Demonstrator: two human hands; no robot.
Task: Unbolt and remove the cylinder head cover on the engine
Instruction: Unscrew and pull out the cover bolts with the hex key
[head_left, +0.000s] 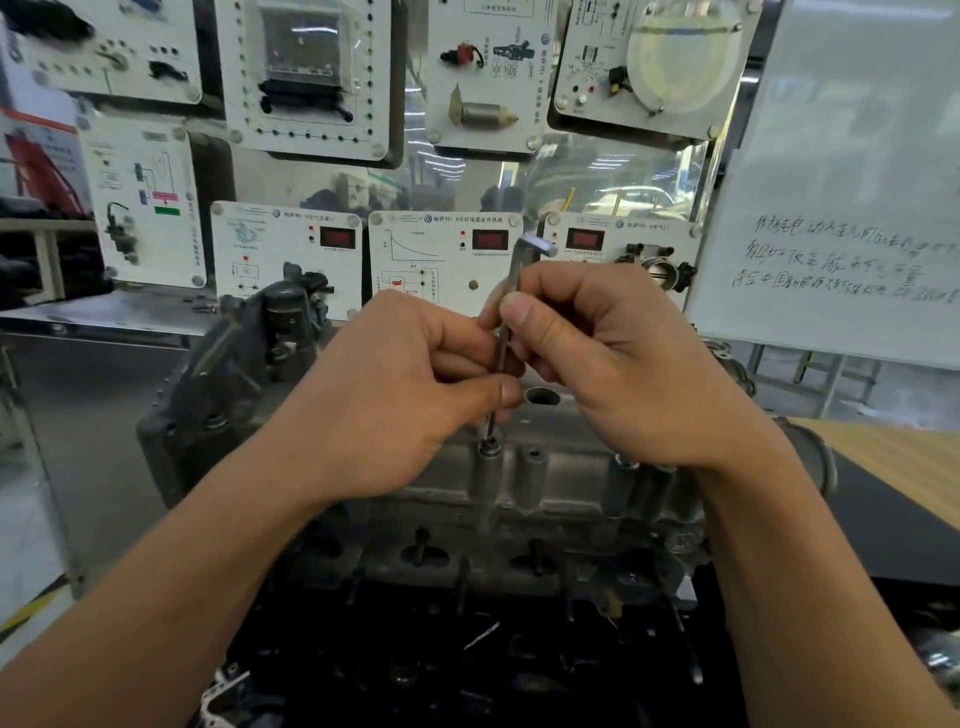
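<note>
Left grip (400, 400) pinched hex key (514, 273) shaft low down, right grip (613, 364) pinched it higher. Key stood upright, tip in bolt (490, 446) on near edge of cylinder head cover (561, 467). Risk imo: fingertip hold only, so key could tilt, slip out, round bolt socket.

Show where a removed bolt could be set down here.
Free: the wooden tabletop right of the engine, near the whiteboard, and the black surface beside it. Crowded: around the wrench pinched by left hand and right hand, and the engine's studded front.
</note>
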